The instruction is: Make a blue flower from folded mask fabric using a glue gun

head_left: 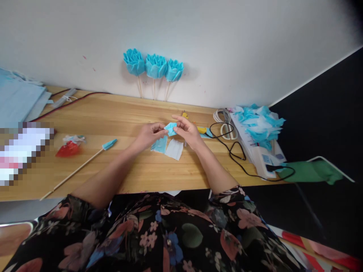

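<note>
A small folded piece of light blue fabric [171, 129] is pinched between both my hands over the middle of the table. My left hand [151, 133] grips its left edge, and my right hand [189, 131] grips its right edge with the index finger raised. Just below lie a flat blue fabric piece [159, 145] and a white one [174, 149]. Behind my right hand, a yellow glue gun [202, 130] is partly hidden. To the left rests a wooden stick [78, 172] with a rolled blue tip [109, 144].
Blue fabric flowers [155, 66] on sticks lean against the wall. Scissors [228, 130] lie at right by a black cord [231, 151], a power strip [263, 162] and a heap of blue and white scraps [259, 122]. A red plastic bag [69, 148] and stacked blue sheets [19, 96] are at left.
</note>
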### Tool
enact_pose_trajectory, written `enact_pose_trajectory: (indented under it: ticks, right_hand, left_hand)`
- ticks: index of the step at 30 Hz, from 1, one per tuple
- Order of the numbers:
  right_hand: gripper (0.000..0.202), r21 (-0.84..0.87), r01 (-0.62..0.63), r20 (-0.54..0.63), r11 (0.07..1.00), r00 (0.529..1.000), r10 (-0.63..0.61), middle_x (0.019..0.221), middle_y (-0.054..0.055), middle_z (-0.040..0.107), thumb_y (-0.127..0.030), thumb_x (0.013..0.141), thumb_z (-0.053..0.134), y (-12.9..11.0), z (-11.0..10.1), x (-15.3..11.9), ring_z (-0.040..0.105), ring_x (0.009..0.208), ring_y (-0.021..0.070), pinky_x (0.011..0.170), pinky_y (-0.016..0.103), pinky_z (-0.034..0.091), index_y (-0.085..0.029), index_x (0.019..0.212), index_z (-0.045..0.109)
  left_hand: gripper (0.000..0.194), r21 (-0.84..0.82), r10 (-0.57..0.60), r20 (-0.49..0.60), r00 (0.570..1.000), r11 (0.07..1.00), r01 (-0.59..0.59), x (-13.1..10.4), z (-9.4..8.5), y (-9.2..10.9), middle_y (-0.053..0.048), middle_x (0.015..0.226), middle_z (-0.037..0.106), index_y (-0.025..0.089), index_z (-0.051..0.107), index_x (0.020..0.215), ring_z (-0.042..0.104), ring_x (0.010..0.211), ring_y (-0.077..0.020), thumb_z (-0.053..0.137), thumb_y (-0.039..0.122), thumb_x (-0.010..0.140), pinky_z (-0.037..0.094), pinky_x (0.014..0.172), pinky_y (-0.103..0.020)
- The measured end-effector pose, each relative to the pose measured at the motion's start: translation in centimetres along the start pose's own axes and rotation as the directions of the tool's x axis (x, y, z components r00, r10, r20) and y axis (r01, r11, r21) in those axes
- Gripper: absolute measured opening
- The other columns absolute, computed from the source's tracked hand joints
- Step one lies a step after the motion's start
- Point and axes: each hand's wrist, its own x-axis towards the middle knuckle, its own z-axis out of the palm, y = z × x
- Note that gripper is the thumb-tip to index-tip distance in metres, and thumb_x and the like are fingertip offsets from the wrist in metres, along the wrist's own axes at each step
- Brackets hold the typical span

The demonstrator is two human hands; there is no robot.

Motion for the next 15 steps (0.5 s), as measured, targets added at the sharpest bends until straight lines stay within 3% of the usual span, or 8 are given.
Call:
enact_pose_trajectory:
  ticks: [4, 9, 12, 15]
  right_hand:
    - [0.056, -0.004, 0.031, -0.048, 1.0, 0.998, -0.031, 0.08, -0.003, 0.054, -0.042, 0.077, 0.07, -0.1, -0.2, 0.1, 0.055, 0.075, 0.0143, 0.074, 0.03, 0.049, -0.026, 0.13, 0.062]
    - [0.057, -0.037, 0.044, -0.022, 0.998, 0.999, -0.045, 0.081, -0.002, 0.058, -0.045, 0.078, 0.071, 0.0, 0.0, 0.0, 0.055, 0.073, 0.0142, 0.07, 0.03, 0.049, -0.028, 0.131, 0.061]
    - [0.057, -0.04, 0.035, 0.021, 0.999, 0.999, -0.034, 0.087, -0.001, 0.066, -0.049, 0.08, 0.072, -0.5, -0.2, -0.2, 0.061, 0.078, 0.0152, 0.075, 0.031, 0.053, -0.029, 0.132, 0.062]
    - [0.048, -0.022, 0.054, 0.017, 0.998, 0.998, -0.054, 0.109, 0.003, 0.075, -0.054, 0.088, 0.065, -1.5, -1.6, -0.4, 0.068, 0.104, 0.0203, 0.094, 0.038, 0.054, -0.031, 0.13, 0.065]
  left_hand:
    - [0.03, -0.074, -0.021, -0.002, 1.0, 0.997, 0.02, 0.0, -0.3, 0.4, -0.002, 0.072, 0.066, 0.018, 0.072, 0.094, 0.054, 0.06, -0.0107, 0.07, 0.044, 0.08, 0.045, 0.058, -0.024]
    - [0.022, -0.039, -0.041, 0.045, 0.998, 0.998, 0.043, -0.1, 0.2, 0.3, 0.002, 0.062, 0.058, 0.018, 0.066, 0.073, 0.047, 0.054, -0.0086, 0.071, 0.038, 0.077, 0.038, 0.052, -0.022]
    - [0.021, -0.041, -0.04, -0.016, 0.999, 0.998, 0.039, -0.1, 0.4, 0.3, 0.004, 0.057, 0.052, 0.018, 0.059, 0.065, 0.043, 0.052, -0.0076, 0.07, 0.033, 0.075, 0.033, 0.05, -0.022]
    - [0.018, -0.097, -0.027, -0.125, 0.992, 0.995, 0.015, 0.0, -0.1, 0.6, 0.004, 0.057, 0.053, 0.018, 0.057, 0.065, 0.044, 0.053, -0.0074, 0.069, 0.029, 0.074, 0.035, 0.052, -0.021]
